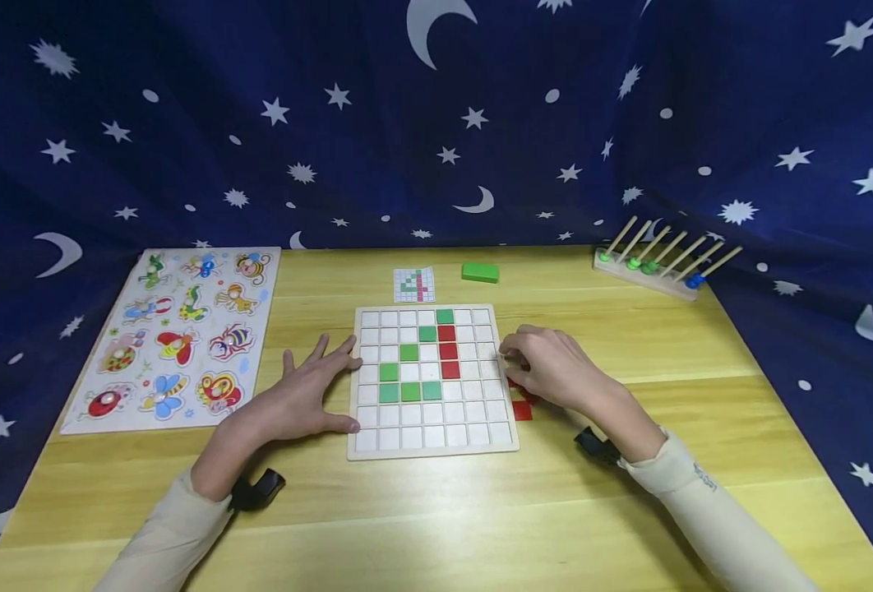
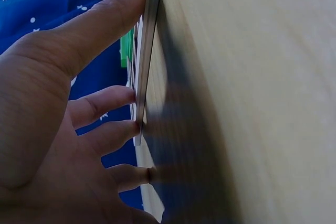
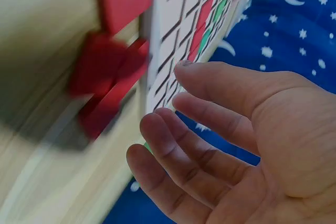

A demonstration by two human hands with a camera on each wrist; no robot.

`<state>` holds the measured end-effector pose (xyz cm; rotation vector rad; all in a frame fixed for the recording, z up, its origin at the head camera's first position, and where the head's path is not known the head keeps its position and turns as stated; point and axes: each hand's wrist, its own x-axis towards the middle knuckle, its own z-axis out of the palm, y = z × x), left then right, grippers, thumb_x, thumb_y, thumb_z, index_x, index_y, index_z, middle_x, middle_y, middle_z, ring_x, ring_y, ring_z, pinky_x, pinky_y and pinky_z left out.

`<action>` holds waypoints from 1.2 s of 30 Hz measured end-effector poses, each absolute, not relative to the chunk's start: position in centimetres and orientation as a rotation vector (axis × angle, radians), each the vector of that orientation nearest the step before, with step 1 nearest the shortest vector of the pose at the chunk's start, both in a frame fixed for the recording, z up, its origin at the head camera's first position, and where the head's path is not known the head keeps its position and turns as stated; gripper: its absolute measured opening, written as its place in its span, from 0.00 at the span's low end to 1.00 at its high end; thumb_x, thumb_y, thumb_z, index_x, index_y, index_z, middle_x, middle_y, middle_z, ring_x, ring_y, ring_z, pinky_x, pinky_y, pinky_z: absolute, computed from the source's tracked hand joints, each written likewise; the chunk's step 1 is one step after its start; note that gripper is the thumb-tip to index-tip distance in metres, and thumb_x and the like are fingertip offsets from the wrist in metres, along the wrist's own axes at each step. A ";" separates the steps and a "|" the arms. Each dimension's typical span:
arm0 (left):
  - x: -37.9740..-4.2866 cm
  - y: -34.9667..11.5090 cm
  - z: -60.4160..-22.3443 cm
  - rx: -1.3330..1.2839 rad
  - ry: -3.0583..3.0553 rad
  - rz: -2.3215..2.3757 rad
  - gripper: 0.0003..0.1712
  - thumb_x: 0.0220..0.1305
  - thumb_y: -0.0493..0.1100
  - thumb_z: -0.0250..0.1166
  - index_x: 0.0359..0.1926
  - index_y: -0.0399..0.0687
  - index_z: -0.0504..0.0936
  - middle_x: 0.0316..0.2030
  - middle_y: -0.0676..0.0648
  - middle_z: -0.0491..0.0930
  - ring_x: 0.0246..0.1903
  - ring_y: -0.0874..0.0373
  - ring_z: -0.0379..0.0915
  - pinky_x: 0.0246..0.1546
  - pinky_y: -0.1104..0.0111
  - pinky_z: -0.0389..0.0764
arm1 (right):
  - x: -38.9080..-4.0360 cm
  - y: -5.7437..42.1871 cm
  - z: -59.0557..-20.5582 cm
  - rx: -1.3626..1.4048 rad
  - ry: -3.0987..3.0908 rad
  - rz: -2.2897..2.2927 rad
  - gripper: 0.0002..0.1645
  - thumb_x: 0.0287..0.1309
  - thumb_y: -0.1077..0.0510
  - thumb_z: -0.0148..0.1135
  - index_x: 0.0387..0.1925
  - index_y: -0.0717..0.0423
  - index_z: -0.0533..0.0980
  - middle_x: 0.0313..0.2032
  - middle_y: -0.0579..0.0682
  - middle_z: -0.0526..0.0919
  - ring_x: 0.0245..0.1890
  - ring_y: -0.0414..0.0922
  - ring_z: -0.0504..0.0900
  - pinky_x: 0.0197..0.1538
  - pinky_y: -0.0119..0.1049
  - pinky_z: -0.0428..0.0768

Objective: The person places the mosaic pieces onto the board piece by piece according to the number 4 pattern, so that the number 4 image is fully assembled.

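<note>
A white grid board (image 1: pixel 472 435) lies on the table, with several green tiles (image 1: pixel 410 391) in a stepped shape and three red tiles (image 1: pixel 448 351) in a column. My left hand (image 1: pixel 307 390) spreads its fingers along the board's left edge, thumb and fingertips touching the rim. Beside the right edge, my right hand (image 1: pixel 555 366) hovers with bent fingers; in the right wrist view, thumb and fingertips stand apart and nothing shows between them. Loose red tiles (image 3: pixel 100 66) lie on the table by that edge, partly hidden under this hand in the head view.
A small printed card (image 1: pixel 414 284) with a green and red grid pattern lies behind the board, near a green block (image 1: pixel 480 272). An insect puzzle board (image 1: pixel 207 395) is at the left. A peg stand (image 1: pixel 651 279) with beads stands at the back right.
</note>
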<state>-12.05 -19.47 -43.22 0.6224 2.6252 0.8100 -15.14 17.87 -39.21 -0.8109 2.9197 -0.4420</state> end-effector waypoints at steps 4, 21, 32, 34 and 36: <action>-12.0 -19.7 -43.3 0.621 2.632 0.800 0.49 0.47 0.59 0.80 0.67 0.50 0.71 0.78 0.46 0.48 0.76 0.37 0.29 0.60 0.25 0.26 | -14.9 19.0 -39.3 -0.798 2.919 -0.446 0.13 0.49 0.63 0.75 0.39 0.59 0.84 0.33 0.49 0.82 0.27 0.42 0.76 0.31 0.41 0.77; -11.8 -19.5 -43.4 0.636 2.627 0.813 0.49 0.47 0.60 0.80 0.68 0.50 0.70 0.78 0.45 0.47 0.76 0.36 0.29 0.59 0.25 0.26 | -14.7 19.4 -40.7 -0.820 2.930 -0.439 0.12 0.48 0.63 0.75 0.38 0.57 0.85 0.32 0.48 0.81 0.23 0.42 0.72 0.28 0.39 0.74; -12.0 -19.6 -43.3 0.627 2.627 0.810 0.49 0.46 0.60 0.80 0.67 0.50 0.71 0.78 0.45 0.48 0.76 0.37 0.29 0.59 0.25 0.26 | -14.6 17.4 -39.9 -0.930 2.967 -0.514 0.14 0.48 0.63 0.75 0.39 0.57 0.84 0.33 0.48 0.79 0.22 0.42 0.71 0.26 0.37 0.73; -12.0 -19.6 -43.4 0.631 2.630 0.807 0.49 0.46 0.60 0.80 0.67 0.50 0.71 0.78 0.45 0.48 0.76 0.36 0.29 0.59 0.25 0.26 | -14.4 16.7 -40.0 -0.971 2.954 -0.531 0.13 0.49 0.63 0.75 0.40 0.57 0.84 0.33 0.48 0.80 0.22 0.41 0.71 0.26 0.37 0.74; -12.0 -19.6 -43.4 0.636 2.632 0.808 0.49 0.46 0.60 0.80 0.67 0.50 0.71 0.78 0.45 0.47 0.76 0.36 0.29 0.59 0.25 0.26 | -14.2 16.0 -40.2 -1.011 2.939 -0.542 0.13 0.49 0.63 0.75 0.39 0.57 0.84 0.34 0.47 0.80 0.23 0.40 0.72 0.27 0.36 0.75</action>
